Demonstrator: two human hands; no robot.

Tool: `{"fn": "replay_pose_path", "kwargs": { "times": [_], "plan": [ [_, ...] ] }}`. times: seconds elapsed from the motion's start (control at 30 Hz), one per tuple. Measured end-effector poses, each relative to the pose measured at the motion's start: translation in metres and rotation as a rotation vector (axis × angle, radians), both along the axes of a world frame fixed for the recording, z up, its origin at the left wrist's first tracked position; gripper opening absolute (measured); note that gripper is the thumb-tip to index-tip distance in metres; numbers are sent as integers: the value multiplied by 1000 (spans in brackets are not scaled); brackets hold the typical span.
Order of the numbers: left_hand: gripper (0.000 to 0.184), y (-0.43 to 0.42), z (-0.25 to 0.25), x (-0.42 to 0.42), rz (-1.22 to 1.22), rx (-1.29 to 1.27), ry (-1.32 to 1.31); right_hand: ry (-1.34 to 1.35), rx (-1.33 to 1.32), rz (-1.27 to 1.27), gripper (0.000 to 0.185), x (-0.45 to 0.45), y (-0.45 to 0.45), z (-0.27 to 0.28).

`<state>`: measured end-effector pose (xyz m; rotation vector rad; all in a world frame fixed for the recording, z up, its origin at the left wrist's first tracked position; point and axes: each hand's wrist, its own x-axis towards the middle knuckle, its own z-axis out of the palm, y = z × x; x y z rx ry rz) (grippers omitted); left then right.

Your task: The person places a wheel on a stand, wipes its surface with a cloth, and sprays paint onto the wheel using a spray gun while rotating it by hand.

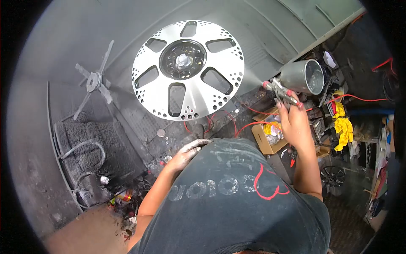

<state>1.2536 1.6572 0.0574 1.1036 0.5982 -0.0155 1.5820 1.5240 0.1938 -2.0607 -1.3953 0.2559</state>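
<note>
My right hand (296,122) is closed around a spray gun (280,91) with a metal cup (299,77) on it. The gun's nozzle faces the wheel rim (192,91), and a pale mist fans out from it. That rim is silver and round, with several slots, groups of small holes and a dark hub centre (182,60). It stands in front of me, apart from both hands. My left hand (189,153), dusted with grey powder, rests against the front of my dark shirt (228,199), fingers stretched out and holding nothing visible.
A grey-coated metal stand with several arms (94,82) is at the left. Red hoses (249,125) run below the rim and to the right. An open cardboard box (265,144) lies near my right forearm. Yellow cloth or gloves (343,132) hang at the right.
</note>
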Motion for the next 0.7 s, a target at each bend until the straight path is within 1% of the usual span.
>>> {"fn": "replay_pose_path", "kwargs": {
  "times": [0.07, 0.13, 0.17, 0.2, 0.3, 0.33, 0.37, 0.4, 0.47, 0.53, 0.57, 0.6, 0.67, 0.7],
  "plan": [
    [39, -2, 5, -3, -6, 5, 60, -5, -12, 45, 24, -9, -5, 0],
    [38, -5, 1, -6, 2, 6, 96, 191, -180, -23, 24, -20, -12, 0],
    [38, -6, -2, -7, -1, 12, 126, 78, -136, 28, 25, -24, -17, -5],
    [38, -6, -5, -8, 6, 10, 131, 82, -138, 36, 25, -29, -19, -4],
    [37, -8, -21, -9, 7, 18, 74, 382, -209, 139, 23, -45, -20, 10],
    [38, -9, -31, -9, 73, -14, 49, 383, -209, 141, 23, -48, -22, 8],
    [40, -10, -38, -10, 139, -46, 23, 476, -242, 189, 23, -50, -24, 5],
    [40, -10, -37, -10, 139, -46, 23, 498, -253, 207, 24, -49, -24, 4],
    [49, -5, -36, -12, 362, -113, 76, 543, -275, 240, 25, -49, -23, 2],
    [62, 10, -39, -17, 594, -133, 34, 336, -220, 144, 25, -45, -17, 5],
    [65, 21, -37, -18, 703, -83, 16, 302, -227, 103, 24, -38, -19, -4],
    [67, 32, -31, -19, 812, -32, 0, 253, -116, 72, 25, -34, -15, 0],
    [64, 50, -9, -19, 827, -54, -51, 259, -98, -2, 26, -25, -13, -2],
    [64, 52, -5, -20, 812, -122, -97, 275, -85, -31, 26, -22, -11, -2]
  ]
}}
